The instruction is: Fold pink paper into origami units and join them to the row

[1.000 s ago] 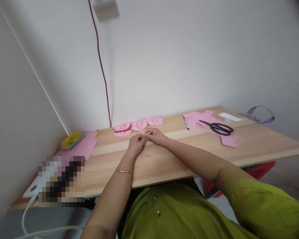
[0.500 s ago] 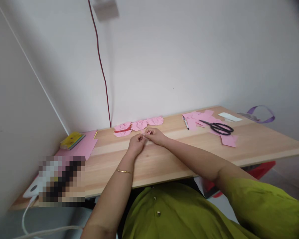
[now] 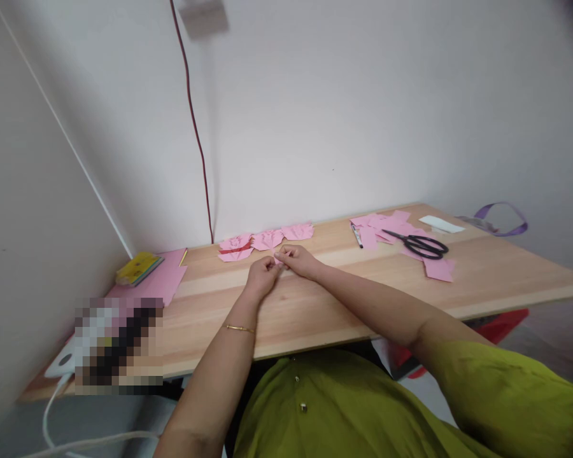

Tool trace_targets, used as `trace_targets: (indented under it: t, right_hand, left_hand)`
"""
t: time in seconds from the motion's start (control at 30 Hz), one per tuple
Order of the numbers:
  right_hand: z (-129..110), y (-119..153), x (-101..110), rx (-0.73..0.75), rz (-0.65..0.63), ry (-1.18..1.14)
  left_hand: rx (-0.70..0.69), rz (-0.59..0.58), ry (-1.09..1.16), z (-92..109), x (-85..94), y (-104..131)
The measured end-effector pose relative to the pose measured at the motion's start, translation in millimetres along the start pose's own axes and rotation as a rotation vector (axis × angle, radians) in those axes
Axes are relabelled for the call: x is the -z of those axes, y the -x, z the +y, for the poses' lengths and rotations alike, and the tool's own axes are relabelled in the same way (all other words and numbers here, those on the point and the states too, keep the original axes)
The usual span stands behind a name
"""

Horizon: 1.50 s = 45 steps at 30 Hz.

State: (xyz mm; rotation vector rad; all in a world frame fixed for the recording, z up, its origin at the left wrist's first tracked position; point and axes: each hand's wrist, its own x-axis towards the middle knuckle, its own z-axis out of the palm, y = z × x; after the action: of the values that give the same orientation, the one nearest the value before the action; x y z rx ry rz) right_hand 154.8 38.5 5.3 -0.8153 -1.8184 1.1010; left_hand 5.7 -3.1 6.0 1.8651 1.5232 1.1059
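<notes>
Head view: left hand point(image 3: 262, 276) and right hand point(image 3: 298, 261) pinch a pink paper piece point(image 3: 278, 261), likely light, easily creased, and best held by its edges.

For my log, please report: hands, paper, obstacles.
Left hand and right hand together, fingers pinching pink paper, mostly hidden. Black-handled scissors off to the right, not in the way.
</notes>
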Motion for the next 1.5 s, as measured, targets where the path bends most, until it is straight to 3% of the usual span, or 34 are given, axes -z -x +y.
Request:
trace_targets:
  t: [1.5]
  right_hand:
    - [-2.5,0.8,-0.3,0.004,0.004,-0.012]
  left_hand:
    - [0.002,0.004,0.011,-3.9,-1.1,-0.9]
